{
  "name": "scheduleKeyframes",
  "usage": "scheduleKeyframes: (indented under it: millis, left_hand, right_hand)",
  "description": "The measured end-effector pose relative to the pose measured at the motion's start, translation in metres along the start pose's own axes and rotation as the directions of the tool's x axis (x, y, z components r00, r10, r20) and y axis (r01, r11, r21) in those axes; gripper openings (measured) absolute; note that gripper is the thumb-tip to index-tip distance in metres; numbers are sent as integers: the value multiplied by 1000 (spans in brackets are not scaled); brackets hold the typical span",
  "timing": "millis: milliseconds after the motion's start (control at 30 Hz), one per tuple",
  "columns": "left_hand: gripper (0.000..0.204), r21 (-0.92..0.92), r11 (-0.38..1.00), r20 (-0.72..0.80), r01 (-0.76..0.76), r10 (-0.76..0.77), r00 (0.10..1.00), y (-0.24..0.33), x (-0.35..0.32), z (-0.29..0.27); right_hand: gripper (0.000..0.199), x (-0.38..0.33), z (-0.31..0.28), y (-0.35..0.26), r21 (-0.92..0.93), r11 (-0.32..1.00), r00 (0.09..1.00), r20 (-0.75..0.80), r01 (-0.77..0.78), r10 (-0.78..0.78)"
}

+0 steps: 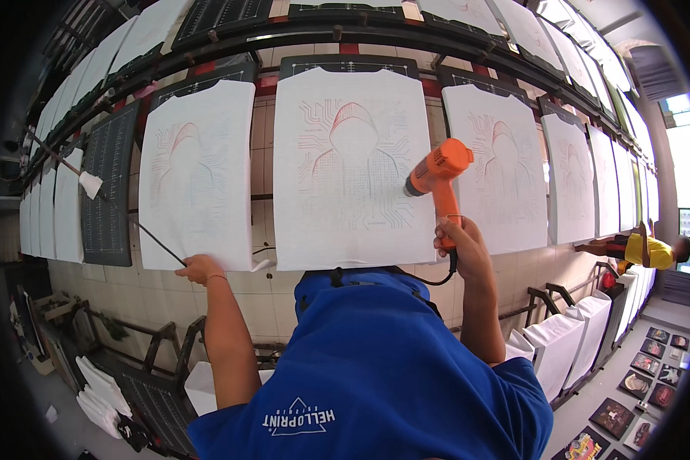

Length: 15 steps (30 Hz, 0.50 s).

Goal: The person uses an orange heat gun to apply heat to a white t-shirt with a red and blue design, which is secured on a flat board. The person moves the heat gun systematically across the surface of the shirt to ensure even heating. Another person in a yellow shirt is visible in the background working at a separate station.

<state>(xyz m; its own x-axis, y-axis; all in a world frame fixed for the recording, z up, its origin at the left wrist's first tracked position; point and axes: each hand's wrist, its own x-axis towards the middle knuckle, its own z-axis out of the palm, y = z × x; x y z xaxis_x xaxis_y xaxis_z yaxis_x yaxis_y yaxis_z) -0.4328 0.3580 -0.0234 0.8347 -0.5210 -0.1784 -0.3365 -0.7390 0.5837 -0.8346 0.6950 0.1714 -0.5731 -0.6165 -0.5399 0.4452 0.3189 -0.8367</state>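
Observation:
My right hand (464,247) is wrapped round the grip of an orange heat gun (445,172). Its dark nozzle points left and down over the right side of a white T-shirt (345,238) laid on a black board. Thin red and grey-blue lines on that shirt form a hooded figure with circuit-like tracks. A black cable (450,270) leaves the bottom of the grip and passes close to my body. Lower left, my left hand (201,269) is closed on a thin dark cord (158,243) that stretches up to the left, by the front edge of another white T-shirt (195,238).
More printed white shirts (506,218) lie on boards along the row. One black board (109,184) at left is bare. A dark rail (337,33) runs behind. Behind me stands another row with white shirts (560,337). A person in yellow (642,251) is far right.

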Motion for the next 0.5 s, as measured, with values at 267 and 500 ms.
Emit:
scheduleKeyframes:
  millis: [267, 500]
  left_hand:
    - [54, 115, 993, -54, 11, -5, 999, 3, 8, 8]
    - [54, 113, 992, -31, -56, 60, 998, -1, 9, 7]
  right_hand:
    - [30, 20, 77, 13, -79, 995, 930, 356, -62, 86]
    - [28, 14, 52, 14, -66, 998, 962, 269, -23, 40]
